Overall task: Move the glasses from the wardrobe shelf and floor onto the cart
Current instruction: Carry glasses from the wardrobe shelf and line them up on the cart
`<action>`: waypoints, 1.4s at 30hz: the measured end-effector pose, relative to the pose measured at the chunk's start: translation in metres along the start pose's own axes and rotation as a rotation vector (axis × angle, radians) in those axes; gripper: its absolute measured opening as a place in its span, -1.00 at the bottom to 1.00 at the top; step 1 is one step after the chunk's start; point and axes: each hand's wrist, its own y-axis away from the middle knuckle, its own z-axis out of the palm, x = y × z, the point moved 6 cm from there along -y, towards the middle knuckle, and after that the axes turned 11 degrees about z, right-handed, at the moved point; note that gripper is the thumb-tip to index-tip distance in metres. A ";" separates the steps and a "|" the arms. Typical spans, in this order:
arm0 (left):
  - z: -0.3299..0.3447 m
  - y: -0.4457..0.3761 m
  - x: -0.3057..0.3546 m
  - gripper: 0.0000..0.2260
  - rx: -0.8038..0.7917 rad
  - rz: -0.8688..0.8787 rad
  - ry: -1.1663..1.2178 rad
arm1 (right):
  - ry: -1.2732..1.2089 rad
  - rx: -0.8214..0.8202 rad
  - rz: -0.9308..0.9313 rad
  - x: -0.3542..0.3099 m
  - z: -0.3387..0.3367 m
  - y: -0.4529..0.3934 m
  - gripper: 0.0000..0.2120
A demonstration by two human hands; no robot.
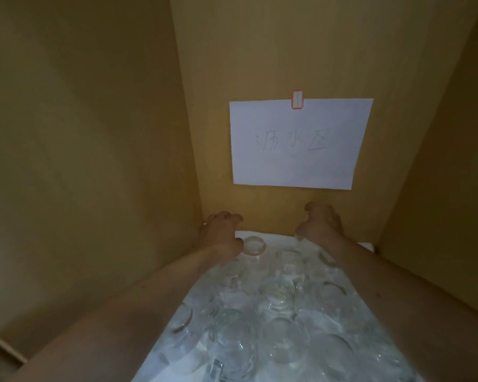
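Note:
Several clear glasses (276, 301) stand upside down on a white mat (351, 312) on the wardrobe shelf. Both my arms reach to the back row. My left hand (222, 234) is curled claw-like over a glass in the back left corner; that glass is almost wholly hidden, and another glass (255, 245) stands right beside the thumb. My right hand (321, 222) is curled downward over a glass (298, 238) near the back wall, of which only a clear glint shows under the fingers. The cart is out of view.
The wooden wardrobe walls close in on the left (94, 161), back and right (447, 175). A white paper sheet (298, 144) with handwriting hangs on the back wall under a red-edged sticker (297, 99). Glasses crowd the mat between my forearms.

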 end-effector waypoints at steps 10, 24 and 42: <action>0.016 0.000 -0.052 -0.48 -0.240 -0.210 0.132 | -0.121 -0.047 -0.104 -0.046 0.037 0.002 -0.19; 0.030 -0.011 -0.053 -0.38 -0.494 -0.150 0.008 | -0.198 -0.091 -0.112 -0.048 0.056 -0.001 -0.24; -0.094 0.020 -0.009 -0.35 0.188 0.035 0.152 | -0.690 0.170 0.046 -0.044 -0.019 0.082 -0.21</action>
